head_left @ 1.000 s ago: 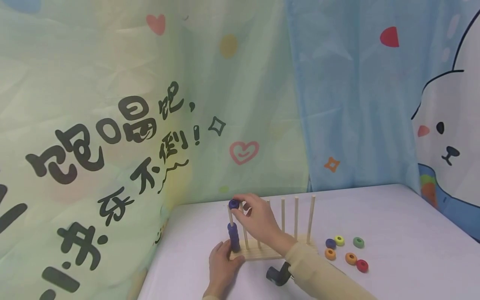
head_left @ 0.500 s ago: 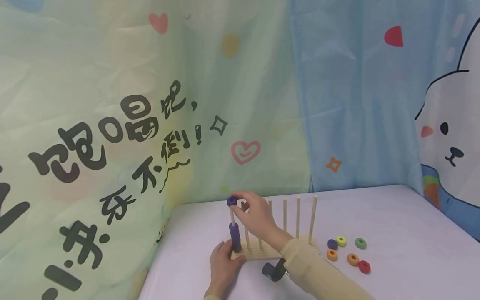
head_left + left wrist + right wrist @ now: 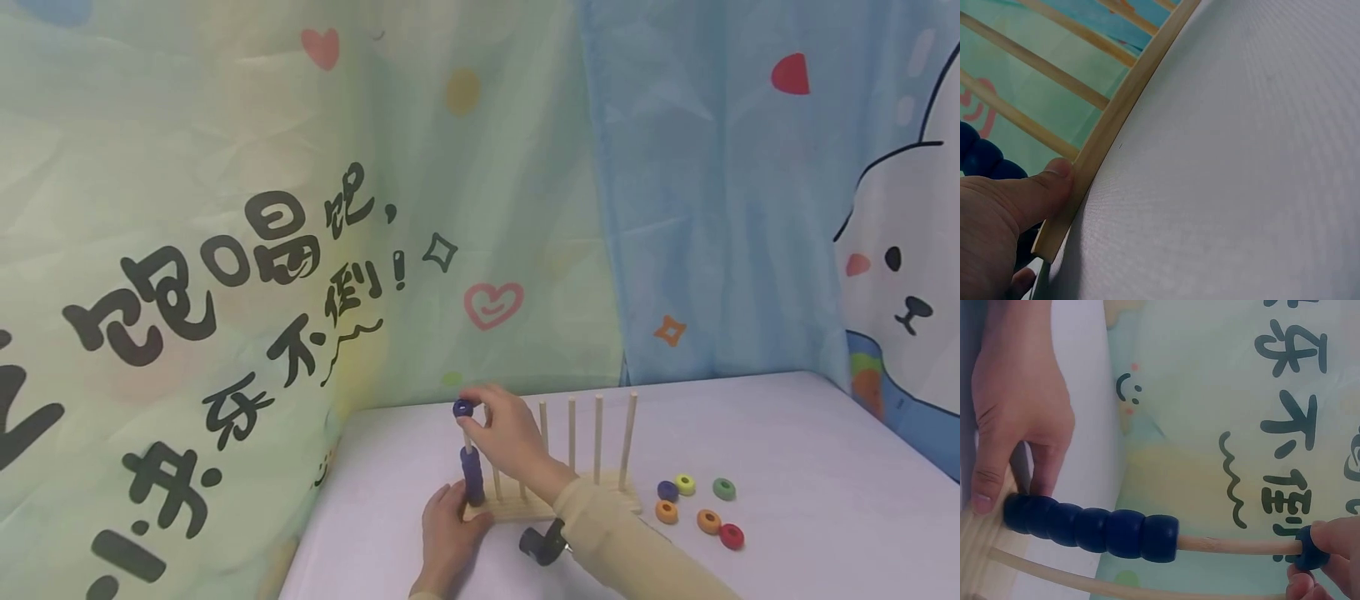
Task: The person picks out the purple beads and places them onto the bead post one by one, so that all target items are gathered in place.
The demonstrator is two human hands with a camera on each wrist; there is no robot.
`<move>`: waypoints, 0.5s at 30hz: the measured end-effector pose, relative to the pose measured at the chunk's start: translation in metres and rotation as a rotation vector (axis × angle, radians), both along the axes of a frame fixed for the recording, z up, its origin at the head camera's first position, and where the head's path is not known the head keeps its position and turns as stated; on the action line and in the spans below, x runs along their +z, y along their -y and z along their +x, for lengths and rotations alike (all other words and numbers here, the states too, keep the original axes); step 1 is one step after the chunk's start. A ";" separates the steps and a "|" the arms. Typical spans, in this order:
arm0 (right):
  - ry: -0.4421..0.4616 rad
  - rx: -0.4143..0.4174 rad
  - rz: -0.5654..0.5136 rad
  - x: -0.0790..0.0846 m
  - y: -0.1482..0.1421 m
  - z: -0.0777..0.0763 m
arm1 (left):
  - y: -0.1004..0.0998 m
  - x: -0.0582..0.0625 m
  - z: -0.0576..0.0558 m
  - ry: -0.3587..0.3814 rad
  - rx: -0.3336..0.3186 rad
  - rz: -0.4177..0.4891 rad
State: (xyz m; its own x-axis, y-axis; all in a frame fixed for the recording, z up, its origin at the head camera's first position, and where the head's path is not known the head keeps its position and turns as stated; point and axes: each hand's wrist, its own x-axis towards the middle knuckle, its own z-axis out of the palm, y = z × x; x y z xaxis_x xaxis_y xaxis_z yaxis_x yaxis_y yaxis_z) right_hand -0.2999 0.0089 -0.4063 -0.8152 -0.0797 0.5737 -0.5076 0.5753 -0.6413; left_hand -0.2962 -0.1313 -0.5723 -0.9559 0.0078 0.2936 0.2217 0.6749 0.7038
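Observation:
My right hand (image 3: 510, 429) pinches a dark blue bead (image 3: 1311, 548) between thumb and fingers. In the right wrist view this bead sits at the tip of the end peg (image 3: 1238, 545). Lower on the same peg is a stack of several blue beads (image 3: 1097, 528), with bare wood between the stack and the held bead. My left hand (image 3: 448, 525) grips the left end of the wooden base (image 3: 525, 507). Its thumb (image 3: 1054, 184) lies on the base's edge in the left wrist view, the other fingers mostly hidden behind.
Several bare pegs (image 3: 597, 437) stand on the base to the right. Loose beads lie right of the rack: blue (image 3: 667, 491), yellow (image 3: 685, 484), green (image 3: 723, 489), red (image 3: 732, 536) and orange (image 3: 708, 522). A black wrist device (image 3: 542, 543) hangs under the right forearm. Printed curtains (image 3: 480, 208) back the white table.
My right hand has shifted the blue bead slightly left, from beside the end peg's tip to over it. The left hand keeps its grip on the base. The head view has shifted slightly.

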 end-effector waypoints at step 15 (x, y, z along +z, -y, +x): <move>0.039 -0.016 0.006 -0.012 -0.001 0.002 | 0.001 -0.005 -0.002 -0.019 0.008 0.006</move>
